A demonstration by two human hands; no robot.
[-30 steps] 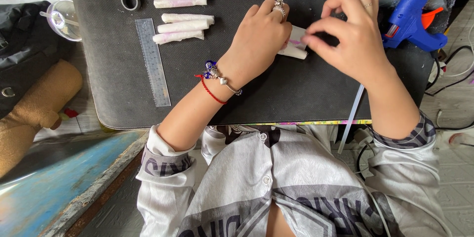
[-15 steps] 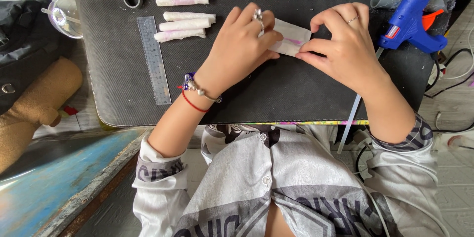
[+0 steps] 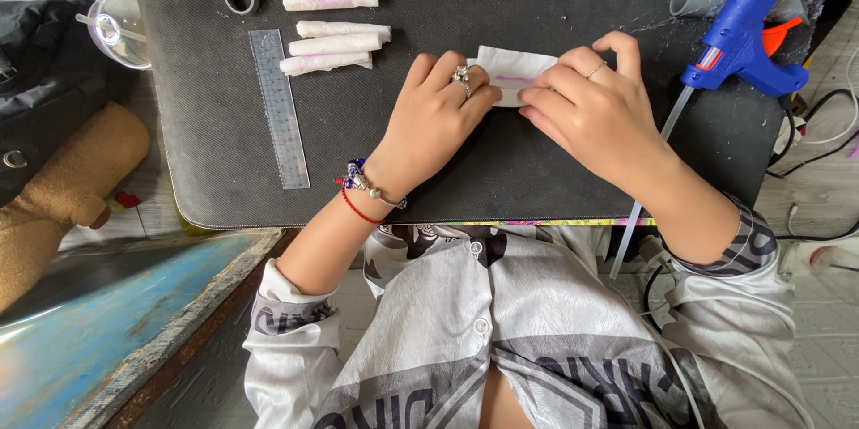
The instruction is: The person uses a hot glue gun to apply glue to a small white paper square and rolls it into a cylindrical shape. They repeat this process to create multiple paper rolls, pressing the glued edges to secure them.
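— Where is your paper?

— On the dark desk [image 3: 537, 169], top middle of the frame. Your left hand [image 3: 434, 120] and right hand [image 3: 599, 111] press flat on the white paper [image 3: 512, 67], close together.

— What could go wrong?

— It might unroll if you lift your fingers. The blue glue gun [image 3: 743, 31], upper right, could burn you.

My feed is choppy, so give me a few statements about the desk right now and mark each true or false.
1. Both hands, left hand and right hand, press on the white paper piece. True.
2. The blue glue gun is held in the right hand. False: it lies on the black mat, beside that hand.
3. Three white paper rolls lie next to the clear ruler. True.
4. The clear ruler lies on top of the white paper piece. False: it lies apart, on the left hand's side.
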